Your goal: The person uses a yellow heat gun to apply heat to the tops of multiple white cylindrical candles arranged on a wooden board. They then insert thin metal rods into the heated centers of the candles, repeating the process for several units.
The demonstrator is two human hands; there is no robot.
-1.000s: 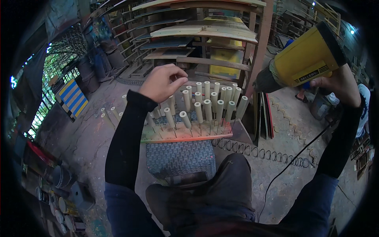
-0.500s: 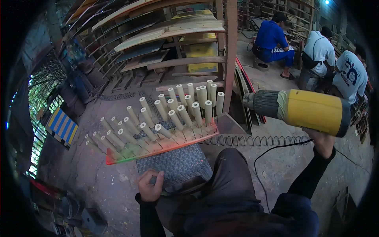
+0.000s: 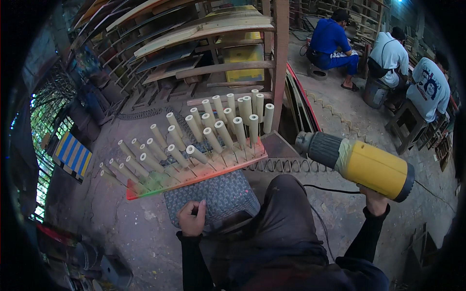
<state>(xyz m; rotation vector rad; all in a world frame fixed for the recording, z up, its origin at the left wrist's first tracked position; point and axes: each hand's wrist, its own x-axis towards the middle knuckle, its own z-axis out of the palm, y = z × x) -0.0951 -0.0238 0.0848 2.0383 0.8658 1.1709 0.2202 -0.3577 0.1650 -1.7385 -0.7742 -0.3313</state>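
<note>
A wooden rack (image 3: pixel 280 68) loaded with flat sheets fills the top centre of the frame, and three seated people (image 3: pixel 391 54) occupy the upper right. Near the centre, a grey woven stool (image 3: pixel 213 191) sits under a long board (image 3: pixel 196 175) tinted green at its left end and red-orange at its right, its left part jutting past the stool. To the right, apart from the tubes in the frame, is a yellow heat gun (image 3: pixel 374 166), its dark nozzle pointing left and a little upward. The right hand (image 3: pixel 374 200) grasps it from below. The left hand (image 3: pixel 191 218), at lower centre by the stool's near side, has loosely curled fingers and a raised thumb; its palm is hidden, so I cannot tell whether it encloses anything. Pale hollow tubes (image 3: pixel 212 140) stand in rows on thin rods above the board, many tilted. The step in hand seems to be keeping the gun ready beside them; whether it blows does not show. Working on the tubes would call for bringing the nozzle left without knocking them, with the black cable (image 3: pixel 335 190) kept clear of the knee.
</note>
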